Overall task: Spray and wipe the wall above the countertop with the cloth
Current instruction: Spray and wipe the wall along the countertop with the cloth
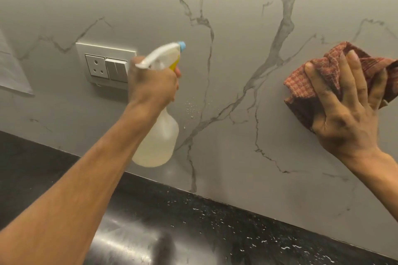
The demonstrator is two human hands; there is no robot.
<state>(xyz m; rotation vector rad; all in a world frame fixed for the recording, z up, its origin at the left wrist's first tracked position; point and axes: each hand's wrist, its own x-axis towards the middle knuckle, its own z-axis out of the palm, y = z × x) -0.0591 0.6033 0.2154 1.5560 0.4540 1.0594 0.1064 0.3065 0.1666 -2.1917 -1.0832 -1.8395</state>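
- Wall (129, 2): grey marble-look panel with dark veins. It fills the view from 9 through 12 to 3 o'clock and rises directly off the countertop (193, 232).
- Cloth (305, 79): red-brown checked fabric, bunched against the wall at 3 o'clock of the view. The right hand (349, 114) presses it on with fingers spread and mostly straight.
- Spray bottle (159, 137): translucent with pale liquid inside, held near centre. The left hand (154, 84) grips the neck at the trigger. The blue nozzle (182, 46) points toward 1 o'clock, close to the wall.
- Droplets (190, 107): small cluster on the wall at 6 o'clock from the nozzle, well apart from the cloth.
- Progress (judged): spraying is under way and the cloth is in contact at the right side. The droplets are not yet wiped. No wipe streaks are legible, so the cleaned share cannot be told. The centre and left sections likely need passes.
- Edges: the switch plate (103, 66) with its socket sits at 9 o'clock from the left hand, partly behind it. Judged a spot to keep spray off. The wall-countertop joint runs from 9 o'clock down to 5 o'clock.
- Open room: bare wall lies from 10 to 2 o'clock above both hands and also between them. The cloth has free travel toward 9 o'clock as far as the bottle.
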